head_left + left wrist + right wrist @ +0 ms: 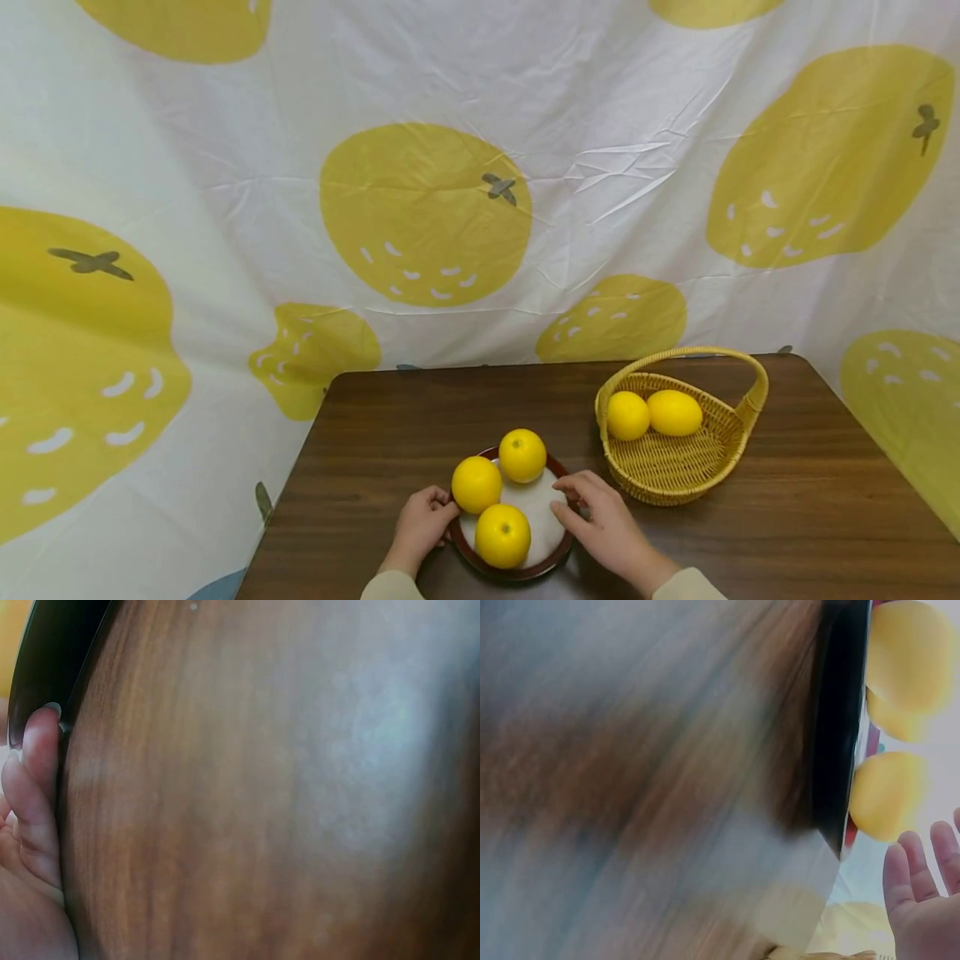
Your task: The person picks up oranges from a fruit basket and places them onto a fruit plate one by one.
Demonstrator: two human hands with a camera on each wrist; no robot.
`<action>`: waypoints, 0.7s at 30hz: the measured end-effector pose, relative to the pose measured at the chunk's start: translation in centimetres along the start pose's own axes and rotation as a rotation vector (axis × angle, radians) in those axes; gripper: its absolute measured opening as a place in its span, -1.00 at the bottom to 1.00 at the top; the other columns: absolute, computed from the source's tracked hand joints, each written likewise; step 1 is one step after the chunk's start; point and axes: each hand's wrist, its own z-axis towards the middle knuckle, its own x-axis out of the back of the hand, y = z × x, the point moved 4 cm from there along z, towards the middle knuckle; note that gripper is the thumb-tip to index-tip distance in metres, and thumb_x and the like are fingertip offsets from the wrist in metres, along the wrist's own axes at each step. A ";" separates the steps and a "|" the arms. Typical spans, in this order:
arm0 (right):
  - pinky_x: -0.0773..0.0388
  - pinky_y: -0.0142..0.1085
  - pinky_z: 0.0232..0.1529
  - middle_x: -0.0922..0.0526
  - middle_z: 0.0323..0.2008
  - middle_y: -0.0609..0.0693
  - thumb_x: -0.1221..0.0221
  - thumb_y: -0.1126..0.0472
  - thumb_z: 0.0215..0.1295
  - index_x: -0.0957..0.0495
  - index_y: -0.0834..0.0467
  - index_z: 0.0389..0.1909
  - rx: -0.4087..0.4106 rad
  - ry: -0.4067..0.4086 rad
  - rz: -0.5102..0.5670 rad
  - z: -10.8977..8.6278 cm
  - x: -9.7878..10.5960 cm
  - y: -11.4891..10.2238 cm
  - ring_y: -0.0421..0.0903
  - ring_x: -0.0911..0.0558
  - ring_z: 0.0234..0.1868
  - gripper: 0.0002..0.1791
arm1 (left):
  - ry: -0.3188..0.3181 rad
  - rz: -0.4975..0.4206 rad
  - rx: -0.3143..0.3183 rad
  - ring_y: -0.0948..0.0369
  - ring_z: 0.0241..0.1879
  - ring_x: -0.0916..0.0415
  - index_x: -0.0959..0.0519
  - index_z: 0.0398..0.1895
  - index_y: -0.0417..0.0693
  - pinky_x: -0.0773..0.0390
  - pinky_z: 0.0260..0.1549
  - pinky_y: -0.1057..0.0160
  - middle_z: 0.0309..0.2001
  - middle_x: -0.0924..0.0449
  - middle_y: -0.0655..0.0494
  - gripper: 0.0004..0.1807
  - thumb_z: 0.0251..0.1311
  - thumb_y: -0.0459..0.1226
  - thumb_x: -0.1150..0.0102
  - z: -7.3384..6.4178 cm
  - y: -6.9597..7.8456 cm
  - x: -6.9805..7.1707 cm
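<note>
Three yellow citrus fruits sit on a round plate with a dark red-brown rim and a whitish inside: one at the back, one at the left and one in front. At the plate's left edge my left hand grips the rim, fingertips against the dark outer side in the left wrist view. My right hand is over the plate's right edge, holding nothing, its fingers loosely bent. In the right wrist view those fingers stand apart from the fruits.
A wicker basket with a tall handle stands at the right, behind my right hand. Inside it lie two more yellow fruits. The dark wooden table meets a hanging white cloth printed with lemons.
</note>
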 end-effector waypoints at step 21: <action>-0.56 -0.41 -0.20 -0.59 -0.24 -0.17 -0.25 0.16 0.39 -0.61 0.11 -0.04 -0.064 0.161 -0.067 -0.2 3.1 0.8 -0.31 -0.53 -0.23 -0.81 | 0.009 0.027 0.004 0.25 -0.67 -0.47 -0.60 -0.26 -0.20 -0.56 -0.65 0.28 -0.62 -0.50 0.17 -0.75 0.15 -0.18 -0.28 0.0 0.0 0.1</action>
